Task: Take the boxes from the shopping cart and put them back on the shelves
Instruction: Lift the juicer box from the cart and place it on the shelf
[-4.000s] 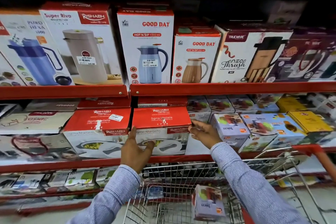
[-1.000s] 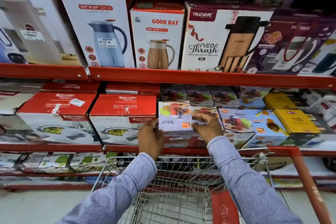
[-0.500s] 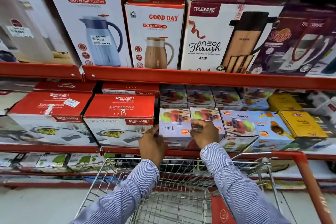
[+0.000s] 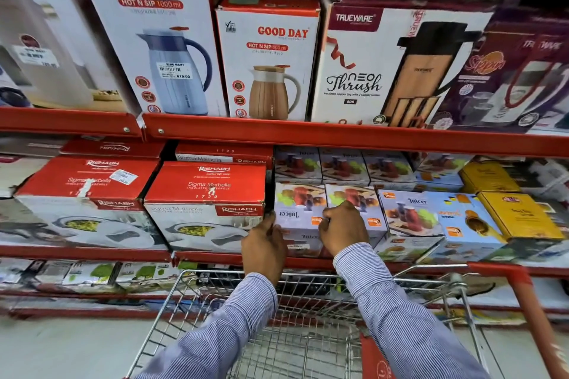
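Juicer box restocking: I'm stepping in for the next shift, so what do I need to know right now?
Left hand: open, flat against the left edge of the Juicer box.
Right hand: open, fingers resting on the box's front right.
The box sits on the middle shelf, between the red Rishabh box and a matching Juicer box.
Done: box placed, being squared up.
Left: the visible part of the shopping cart shows no boxes; check the rest.
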Demonstrator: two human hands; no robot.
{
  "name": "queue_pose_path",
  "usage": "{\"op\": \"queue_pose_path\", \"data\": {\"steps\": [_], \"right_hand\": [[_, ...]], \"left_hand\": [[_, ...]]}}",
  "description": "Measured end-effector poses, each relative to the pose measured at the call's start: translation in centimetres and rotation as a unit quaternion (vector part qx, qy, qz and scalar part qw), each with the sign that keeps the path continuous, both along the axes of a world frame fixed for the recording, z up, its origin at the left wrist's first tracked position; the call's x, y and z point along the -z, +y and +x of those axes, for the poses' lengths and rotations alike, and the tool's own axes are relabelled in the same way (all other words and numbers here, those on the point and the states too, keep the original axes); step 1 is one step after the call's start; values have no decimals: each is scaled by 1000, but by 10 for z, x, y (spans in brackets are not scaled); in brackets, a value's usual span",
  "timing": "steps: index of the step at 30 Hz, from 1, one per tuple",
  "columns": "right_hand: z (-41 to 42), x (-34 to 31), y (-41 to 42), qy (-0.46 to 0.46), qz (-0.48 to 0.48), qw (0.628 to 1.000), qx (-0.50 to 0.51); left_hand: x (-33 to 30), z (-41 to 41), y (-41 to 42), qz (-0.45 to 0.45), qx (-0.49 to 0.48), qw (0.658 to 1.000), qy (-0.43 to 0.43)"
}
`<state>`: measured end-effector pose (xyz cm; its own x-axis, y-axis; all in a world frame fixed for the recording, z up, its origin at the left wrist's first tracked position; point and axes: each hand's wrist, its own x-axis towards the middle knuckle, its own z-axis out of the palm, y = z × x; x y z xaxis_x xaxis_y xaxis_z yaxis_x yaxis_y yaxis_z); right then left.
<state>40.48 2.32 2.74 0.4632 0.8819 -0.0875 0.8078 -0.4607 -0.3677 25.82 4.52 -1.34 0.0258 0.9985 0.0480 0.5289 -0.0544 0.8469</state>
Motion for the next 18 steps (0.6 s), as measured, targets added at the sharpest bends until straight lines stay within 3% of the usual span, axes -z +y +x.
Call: {"op": "queue_pose_path", "data": {"steps": [7,18], "right_hand": [[0,3,-3,-71,-2,997,-43],[-3,-1,-12,-87,4,994,-61]], "left_hand": [[3,1,2,-10,-4,1000,-16],[-3,-2,0,-26,3,999,-45]]}}
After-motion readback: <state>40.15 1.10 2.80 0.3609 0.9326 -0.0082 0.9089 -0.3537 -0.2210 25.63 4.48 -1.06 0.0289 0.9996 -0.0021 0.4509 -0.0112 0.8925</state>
